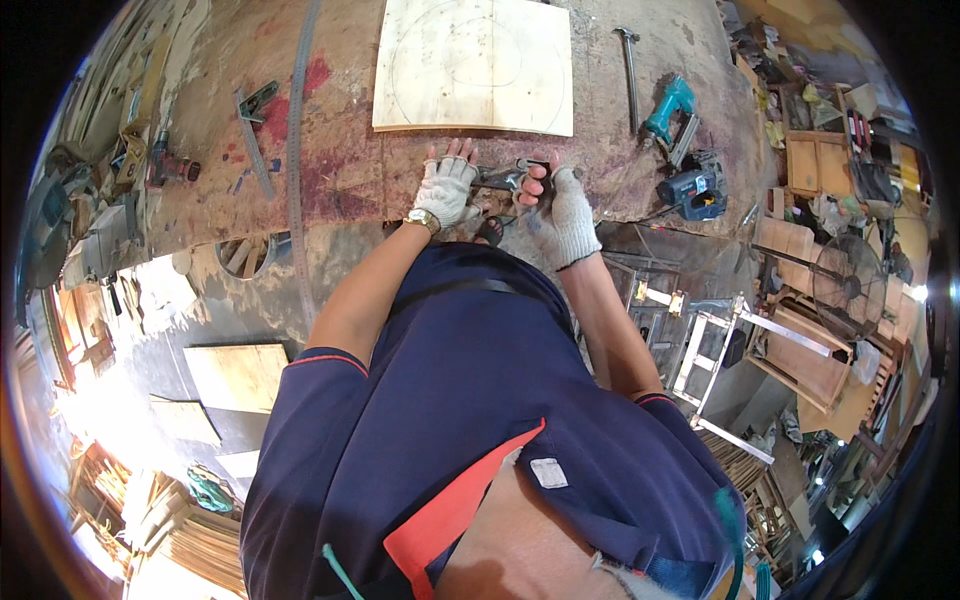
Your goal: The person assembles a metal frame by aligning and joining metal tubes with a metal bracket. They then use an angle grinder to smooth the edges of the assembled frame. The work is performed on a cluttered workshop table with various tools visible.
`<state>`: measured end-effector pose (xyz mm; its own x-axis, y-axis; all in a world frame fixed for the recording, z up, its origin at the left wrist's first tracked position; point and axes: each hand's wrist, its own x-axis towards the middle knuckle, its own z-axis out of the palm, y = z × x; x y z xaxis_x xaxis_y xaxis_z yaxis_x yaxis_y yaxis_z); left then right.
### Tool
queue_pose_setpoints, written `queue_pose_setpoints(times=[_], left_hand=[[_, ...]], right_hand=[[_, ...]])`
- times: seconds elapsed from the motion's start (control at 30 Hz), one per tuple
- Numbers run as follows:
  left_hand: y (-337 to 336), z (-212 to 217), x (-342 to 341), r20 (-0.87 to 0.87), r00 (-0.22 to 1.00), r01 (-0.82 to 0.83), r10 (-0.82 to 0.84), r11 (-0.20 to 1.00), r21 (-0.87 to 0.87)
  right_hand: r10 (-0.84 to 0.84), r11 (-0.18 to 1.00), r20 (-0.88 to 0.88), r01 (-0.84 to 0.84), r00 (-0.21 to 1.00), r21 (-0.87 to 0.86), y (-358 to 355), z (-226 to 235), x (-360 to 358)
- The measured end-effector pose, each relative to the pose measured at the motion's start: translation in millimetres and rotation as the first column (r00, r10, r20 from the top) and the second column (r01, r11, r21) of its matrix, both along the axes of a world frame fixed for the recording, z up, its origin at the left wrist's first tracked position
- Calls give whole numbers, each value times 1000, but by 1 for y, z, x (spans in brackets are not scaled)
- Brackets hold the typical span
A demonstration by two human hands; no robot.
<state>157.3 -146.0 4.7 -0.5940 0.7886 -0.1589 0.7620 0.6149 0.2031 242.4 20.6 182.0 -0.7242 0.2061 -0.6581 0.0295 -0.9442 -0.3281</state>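
Note:
At the near edge of the workbench [340,180], my left hand [445,188], in a white fingerless glove, lies with its fingers stretched forward. My right hand [568,215] wears a matching glove; its fingers are curled round a dark metal tool [528,166] whose kind I cannot make out. Part of it reaches between my hands, close to the left one. Beyond them lies a pale plywood board [475,70] with a large circle drawn on it in pencil.
To the right lie a hammer [630,80], a teal power tool [670,108] and a dark blue jigsaw [693,187]. A long metal ruler [296,150], a sliding bevel [252,140] and a red-and-black drill [170,163] lie left. A white metal frame [704,355] stands below right.

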Motion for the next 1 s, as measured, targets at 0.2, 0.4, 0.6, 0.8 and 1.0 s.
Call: queue_pose_setpoints(times=[0.2,0.4,0.6,0.8,1.0], left_hand=[[3,6,1,-12,1000,13,-13,999,-52],[4,4,2,-41,999,12,-15,997,-73],[2,4,2,-27,1000,-3,3,1000,-18],[3,2,3,-24,1000,2,-2,1000,-24],[2,3,2,-7,1000,11,-11,1000,2]], right_hand=[[-50,976,-242,99,969,196,-2,89,2],[-62,957,-199,115,978,267,-6,94,6],[-79,976,-223,121,972,181,-8,69,2],[-76,960,-203,126,976,251,-17,69,-1],[-133,952,-200,182,971,248,-24,70,-1]])
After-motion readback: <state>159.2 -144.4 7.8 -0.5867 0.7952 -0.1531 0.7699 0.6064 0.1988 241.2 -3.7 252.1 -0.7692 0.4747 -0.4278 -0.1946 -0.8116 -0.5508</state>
